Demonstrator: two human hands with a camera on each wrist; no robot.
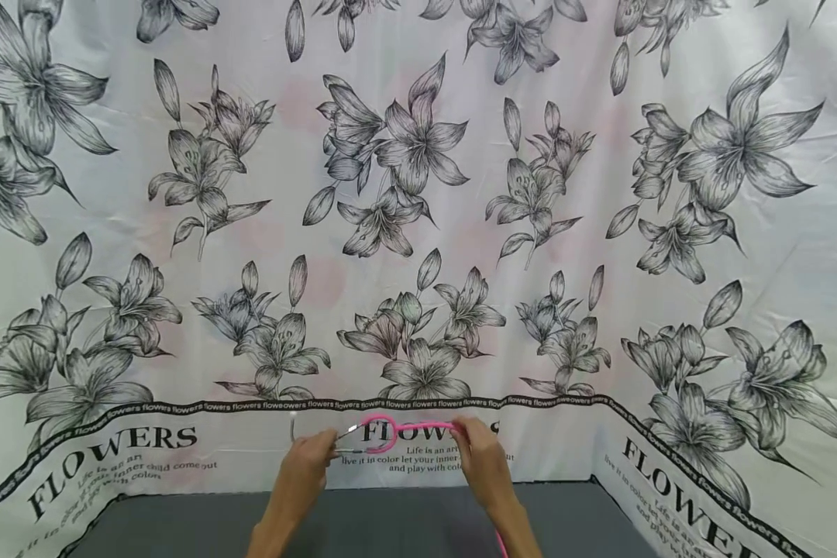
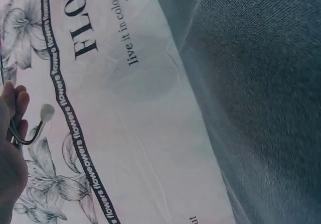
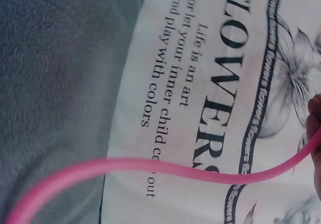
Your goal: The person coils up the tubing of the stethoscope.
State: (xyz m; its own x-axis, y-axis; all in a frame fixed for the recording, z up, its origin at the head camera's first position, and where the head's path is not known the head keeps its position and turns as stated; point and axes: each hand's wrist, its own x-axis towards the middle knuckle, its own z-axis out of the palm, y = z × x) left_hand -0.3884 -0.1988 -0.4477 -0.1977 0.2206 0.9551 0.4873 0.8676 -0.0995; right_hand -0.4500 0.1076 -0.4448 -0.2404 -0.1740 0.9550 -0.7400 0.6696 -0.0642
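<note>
A pink stethoscope (image 1: 424,425) is held up in front of the patterned cloth, stretched between both hands. My left hand (image 1: 302,470) grips its metal ear tubes on the left, and one white ear tip (image 2: 47,112) pokes out past the fingers on a curved metal end. The pink forked part of the tubing lies between the hands. With its fingers, my right hand (image 1: 483,463) pinches the single pink tube to the right of the fork. From there the tube (image 3: 195,173) curves down past the right wrist. Its far end and chest piece are out of sight.
Behind the hands hangs a white cloth (image 1: 474,232) printed with lilies and the word FLOWERS, also running along both sides. Below lies a dark grey surface (image 1: 384,519), which meets the cloth's lower edge.
</note>
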